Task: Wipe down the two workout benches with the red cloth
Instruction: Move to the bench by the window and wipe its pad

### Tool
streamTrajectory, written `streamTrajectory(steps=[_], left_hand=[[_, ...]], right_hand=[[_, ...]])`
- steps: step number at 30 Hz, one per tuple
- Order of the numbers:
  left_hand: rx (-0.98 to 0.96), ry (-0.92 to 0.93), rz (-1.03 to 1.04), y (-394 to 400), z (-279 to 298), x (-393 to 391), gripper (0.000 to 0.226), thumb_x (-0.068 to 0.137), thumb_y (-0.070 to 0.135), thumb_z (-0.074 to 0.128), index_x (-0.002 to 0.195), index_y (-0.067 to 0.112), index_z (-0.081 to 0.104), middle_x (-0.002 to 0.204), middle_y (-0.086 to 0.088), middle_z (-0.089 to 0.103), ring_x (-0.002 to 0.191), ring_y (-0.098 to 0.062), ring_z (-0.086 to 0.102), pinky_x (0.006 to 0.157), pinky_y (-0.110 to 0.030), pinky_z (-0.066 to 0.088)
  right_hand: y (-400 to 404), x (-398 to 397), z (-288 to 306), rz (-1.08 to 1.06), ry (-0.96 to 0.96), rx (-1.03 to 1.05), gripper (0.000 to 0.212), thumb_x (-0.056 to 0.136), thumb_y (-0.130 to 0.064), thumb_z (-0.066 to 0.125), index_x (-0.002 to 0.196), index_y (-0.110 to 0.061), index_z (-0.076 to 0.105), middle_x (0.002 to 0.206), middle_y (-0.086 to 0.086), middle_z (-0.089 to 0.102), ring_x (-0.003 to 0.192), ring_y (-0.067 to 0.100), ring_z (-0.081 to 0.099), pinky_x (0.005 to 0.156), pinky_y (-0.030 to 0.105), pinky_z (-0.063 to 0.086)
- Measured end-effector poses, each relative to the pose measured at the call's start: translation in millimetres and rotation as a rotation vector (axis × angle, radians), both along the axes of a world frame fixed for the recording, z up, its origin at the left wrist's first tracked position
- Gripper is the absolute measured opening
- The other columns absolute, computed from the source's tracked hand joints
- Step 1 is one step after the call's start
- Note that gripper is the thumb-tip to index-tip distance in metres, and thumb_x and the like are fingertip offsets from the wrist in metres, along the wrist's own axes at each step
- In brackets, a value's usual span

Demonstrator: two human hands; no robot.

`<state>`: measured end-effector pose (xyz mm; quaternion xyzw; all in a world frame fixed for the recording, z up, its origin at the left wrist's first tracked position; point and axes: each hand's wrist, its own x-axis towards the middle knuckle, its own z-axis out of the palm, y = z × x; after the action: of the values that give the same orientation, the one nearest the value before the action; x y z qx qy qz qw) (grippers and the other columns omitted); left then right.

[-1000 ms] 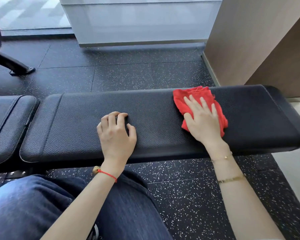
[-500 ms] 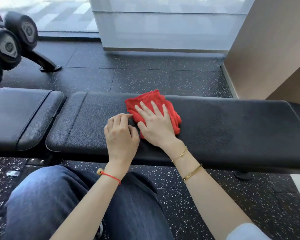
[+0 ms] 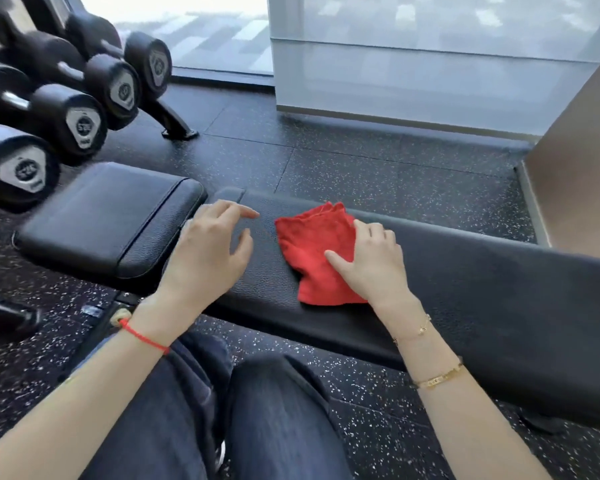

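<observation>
Red cloth on the long bench pad, right hand on it

Head view: red cloth (image 3: 317, 252), a crumpled square of terry fabric, flat on the long black leather-grain bench pad (image 3: 482, 289), toward that pad's left end. Right hand (image 3: 373, 268) on the cloth's right part, fingers curled over its far right edge, thumb stretched out flat across the red fabric. Two thin gold bracelets (image 3: 437, 377) on the right wrist and forearm. Left hand (image 3: 208, 251) just left of the cloth, apart from it, fingers loosely spread and gently bent, holding nothing; over the left end of the long pad, contact with the pad not clear. Red string bracelet (image 3: 142, 336) on the left wrist. Shorter black padded seat cushion (image 3: 108, 216) directly left of the long pad, a narrow gap between the two. Rack of black rubber dumbbells (image 3: 80, 95) with grey end plates at upper left, blurred. Black speckled rubber floor (image 3: 378, 168) beneath and beyond the bench. Frosted glass panel (image 3: 430, 64) along the far side, beige wall (image 3: 575, 174) at right. Dark blue denim legs (image 3: 222, 417) at the bottom, knees just short of the bench's near edge.
</observation>
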<state>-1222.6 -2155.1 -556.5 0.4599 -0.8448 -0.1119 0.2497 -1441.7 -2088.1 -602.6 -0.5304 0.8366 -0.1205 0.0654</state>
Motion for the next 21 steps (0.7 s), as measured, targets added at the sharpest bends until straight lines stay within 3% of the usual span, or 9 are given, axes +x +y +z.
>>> streamTrajectory(steps=[3, 7, 12, 16, 21], left_hand=[[0.012, -0.059, -0.082, -18.5, 7.9, 6.7, 0.026, 0.092, 0.013, 0.06, 0.117, 0.014, 0.065, 0.118, -0.002, 0.064, 0.115, -0.026, 0.054, 0.1, -0.047, 0.044], [0.008, -0.107, -0.161, -30.5, 1.0, 9.1, 0.028, 0.092, 0.012, 0.06, 0.119, 0.013, 0.065, 0.119, -0.004, 0.064, 0.115, -0.027, 0.055, 0.1, -0.047, 0.043], [0.053, -0.149, -0.256, -33.3, -15.1, 4.6, 0.032, 0.094, 0.015, 0.058, 0.125, 0.016, 0.062, 0.123, 0.001, 0.062, 0.119, -0.023, 0.053, 0.104, -0.043, 0.041], [0.046, -0.132, -0.244, -41.3, -19.2, 6.6, 0.03, 0.094, 0.017, 0.058, 0.123, 0.018, 0.064, 0.12, 0.002, 0.064, 0.115, -0.023, 0.056, 0.102, -0.042, 0.042], [0.039, -0.089, -0.164, -56.4, -29.5, 10.8, 0.024, 0.092, 0.018, 0.059, 0.114, 0.014, 0.067, 0.11, -0.002, 0.068, 0.105, -0.026, 0.061, 0.093, -0.044, 0.046]], right_hand=[[-1.9, 2.3, 1.8, -0.032, -0.019, 0.088, 0.075, 0.084, -0.06, 0.059, 0.136, -0.009, 0.04, 0.133, 0.012, 0.044, 0.125, 0.032, 0.04, 0.1, 0.043, 0.038], [-11.4, 6.5, 6.2, -0.097, -0.163, 0.074, 0.075, 0.079, -0.05, 0.073, 0.127, -0.002, 0.041, 0.131, 0.018, 0.044, 0.123, 0.035, 0.045, 0.101, 0.043, 0.039], [-26.2, 3.8, 12.2, -0.076, -0.4, 0.198, 0.048, 0.075, -0.041, 0.077, 0.101, -0.004, 0.062, 0.105, 0.013, 0.066, 0.104, 0.032, 0.061, 0.084, 0.036, 0.049], [-30.6, 11.8, 11.8, -0.09, -0.695, 0.101, 0.021, 0.074, -0.037, 0.077, 0.083, -0.018, 0.072, 0.092, 0.0, 0.073, 0.092, 0.019, 0.067, 0.085, 0.036, 0.053], [-42.2, 29.5, 9.8, -0.187, -1.313, -0.115, 0.012, 0.082, -0.009, 0.072, 0.093, -0.014, 0.071, 0.09, 0.002, 0.077, 0.082, 0.014, 0.072, 0.07, 0.024, 0.059]])
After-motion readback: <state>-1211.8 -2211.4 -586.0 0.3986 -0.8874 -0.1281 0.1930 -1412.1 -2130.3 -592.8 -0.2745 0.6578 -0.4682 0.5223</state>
